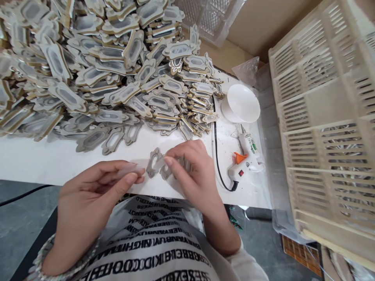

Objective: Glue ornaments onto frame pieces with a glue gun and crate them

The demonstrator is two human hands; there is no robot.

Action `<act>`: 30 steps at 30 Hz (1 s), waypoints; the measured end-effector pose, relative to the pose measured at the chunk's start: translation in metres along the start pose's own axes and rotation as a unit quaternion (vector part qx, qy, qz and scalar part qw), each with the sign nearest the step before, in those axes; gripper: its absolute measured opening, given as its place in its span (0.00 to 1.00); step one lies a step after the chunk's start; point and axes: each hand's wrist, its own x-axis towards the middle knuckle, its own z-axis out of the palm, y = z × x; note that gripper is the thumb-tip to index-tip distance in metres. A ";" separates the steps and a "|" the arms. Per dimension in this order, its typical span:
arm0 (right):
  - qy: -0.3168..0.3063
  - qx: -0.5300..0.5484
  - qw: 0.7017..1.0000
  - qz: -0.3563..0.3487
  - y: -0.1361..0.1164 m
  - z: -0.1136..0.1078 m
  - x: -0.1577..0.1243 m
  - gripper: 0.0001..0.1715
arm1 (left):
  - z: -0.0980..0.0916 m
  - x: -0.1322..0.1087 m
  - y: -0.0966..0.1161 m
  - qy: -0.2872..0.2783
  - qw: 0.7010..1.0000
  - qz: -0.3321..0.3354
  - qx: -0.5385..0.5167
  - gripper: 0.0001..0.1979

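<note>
Here, left hand (pixel 88 195) pinching translucent slips (pixel 129 169) — right hand (pixel 195 173) pinching single slip (pixel 159 164) near grey scalloped frames (pixel 152 171).

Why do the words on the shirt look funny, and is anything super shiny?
In the head view, the letters on the shirt look doubled and smeared, maybe from movement; in the head view, the clear plastic tray at the top has shiny bright spots; in the head view, the left hand and right hand look clearer than those letters.
</note>
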 end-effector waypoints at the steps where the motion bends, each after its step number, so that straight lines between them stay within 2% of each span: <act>1: -0.012 -0.024 1.000 0.005 0.001 -0.001 0.002 0.10 | -0.001 0.000 0.001 0.009 1.000 -0.004 0.005 0.08; 5: -0.066 -0.103 0.992 0.006 0.002 0.002 0.005 0.08 | -0.005 -0.001 0.003 0.041 0.999 -0.009 0.012 0.09; 12: -0.099 -0.170 0.980 -0.002 0.003 0.015 0.007 0.09 | -0.007 -0.001 -0.001 0.042 0.999 -0.004 0.012 0.10; 18: -0.076 -0.211 0.974 0.008 0.006 0.019 0.006 0.03 | -0.005 0.000 0.003 0.026 0.999 -0.020 0.010 0.10; 20: -0.047 -0.179 0.983 0.011 0.004 0.017 0.004 0.04 | -0.004 -0.001 0.004 0.023 1.000 -0.018 0.004 0.10; 22: -0.022 -0.104 0.994 0.006 0.000 0.013 0.002 0.06 | -0.002 -0.001 0.003 0.008 1.000 -0.021 -0.003 0.10; 25: -0.018 0.011 1.000 -0.020 -0.007 0.007 -0.003 0.05 | 0.001 -0.001 0.003 -0.011 1.000 -0.013 -0.005 0.10; 30: -0.006 0.061 0.998 -0.021 -0.009 0.006 -0.010 0.04 | 0.008 0.000 0.004 -0.048 0.999 0.016 0.014 0.09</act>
